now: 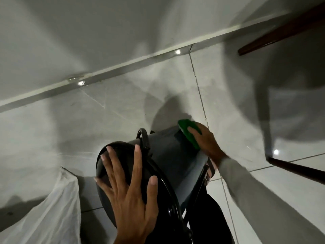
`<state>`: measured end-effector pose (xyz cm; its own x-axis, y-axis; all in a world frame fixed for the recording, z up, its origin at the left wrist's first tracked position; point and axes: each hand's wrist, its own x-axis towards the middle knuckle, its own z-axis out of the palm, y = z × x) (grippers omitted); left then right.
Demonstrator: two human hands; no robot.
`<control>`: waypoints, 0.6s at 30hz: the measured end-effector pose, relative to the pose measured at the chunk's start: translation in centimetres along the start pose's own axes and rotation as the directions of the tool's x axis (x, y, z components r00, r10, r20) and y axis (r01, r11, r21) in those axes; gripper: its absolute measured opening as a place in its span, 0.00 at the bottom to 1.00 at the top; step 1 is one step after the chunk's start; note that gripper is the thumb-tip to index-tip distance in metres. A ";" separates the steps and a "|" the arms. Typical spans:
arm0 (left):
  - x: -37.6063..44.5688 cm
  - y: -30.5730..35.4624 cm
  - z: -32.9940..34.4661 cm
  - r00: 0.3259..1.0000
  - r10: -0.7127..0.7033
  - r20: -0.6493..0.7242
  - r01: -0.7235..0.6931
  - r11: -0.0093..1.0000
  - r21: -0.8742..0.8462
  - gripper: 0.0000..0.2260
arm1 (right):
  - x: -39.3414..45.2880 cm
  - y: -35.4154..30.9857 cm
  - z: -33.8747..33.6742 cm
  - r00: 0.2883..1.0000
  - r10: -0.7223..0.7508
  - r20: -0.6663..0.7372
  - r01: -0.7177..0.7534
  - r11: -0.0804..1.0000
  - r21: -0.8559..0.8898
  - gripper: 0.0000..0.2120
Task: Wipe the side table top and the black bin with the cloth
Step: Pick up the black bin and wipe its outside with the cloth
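The black bin [168, 155] is tilted over on the tiled floor, its lid end toward me and its base pointing away. My left hand [130, 194] lies flat with fingers spread on the round black lid, steadying it. My right hand [205, 140] presses a green cloth [189, 131] against the bin's far side near its base. The side table shows only as a dark wooden edge [281, 30] at the upper right and a thin dark leg [297, 169] at the right.
A white wall and skirting [105, 74] run diagonally across the back. White fabric [52, 208] hangs at the lower left. Glossy pale floor tiles [114, 106] spread around the bin, with table shadows on the right.
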<state>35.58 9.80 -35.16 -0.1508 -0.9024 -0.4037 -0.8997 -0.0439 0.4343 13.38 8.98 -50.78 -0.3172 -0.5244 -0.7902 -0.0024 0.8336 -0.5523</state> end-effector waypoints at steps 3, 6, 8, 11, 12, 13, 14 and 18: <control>-0.1 -1.1 -0.3 0.999 -0.034 -0.020 0.034 0.999 -0.017 0.27 | 0.6 -4.0 2.6 0.982 -0.101 0.157 0.108 0.993 -0.040 0.17; 0.0 -2.9 -1.3 0.991 -0.127 -0.034 0.126 0.991 -0.036 0.28 | -7.8 -5.6 5.2 0.845 -0.449 0.291 0.445 0.892 0.083 0.17; 0.3 -4.0 -2.0 0.987 -0.156 -0.038 0.154 0.987 -0.042 0.27 | -13.8 -3.7 5.2 0.790 -0.501 0.353 0.471 0.865 0.175 0.18; 0.4 -4.9 -2.6 0.988 -0.154 -0.022 0.153 0.987 -0.042 0.27 | -13.2 -1.0 3.7 0.875 -0.439 0.204 0.447 0.894 0.005 0.20; 0.5 -5.1 -2.6 0.988 -0.151 -0.015 0.151 0.988 -0.044 0.27 | -10.9 -0.9 3.5 0.924 -0.370 0.094 0.377 0.922 -0.087 0.19; 0.6 -5.2 -2.6 0.989 -0.148 -0.012 0.147 0.988 -0.044 0.27 | -8.1 -1.5 3.3 0.963 -0.270 -0.024 0.263 0.951 -0.161 0.18; 0.6 -5.3 -2.6 0.990 -0.141 -0.011 0.140 0.989 -0.045 0.27 | -5.3 -2.5 3.2 0.978 -0.193 -0.081 0.174 0.965 -0.198 0.16; 1.4 -5.9 -3.0 0.992 -0.122 -0.015 0.122 0.992 -0.035 0.26 | -4.6 -7.4 6.7 0.939 -0.326 0.106 0.342 0.914 -0.217 0.14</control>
<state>41.93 7.51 -35.86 -0.0333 -0.8968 -0.4412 -0.8967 -0.1682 0.4095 21.20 4.09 -44.82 -0.1964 -0.7829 -0.5903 -0.3167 0.6204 -0.7175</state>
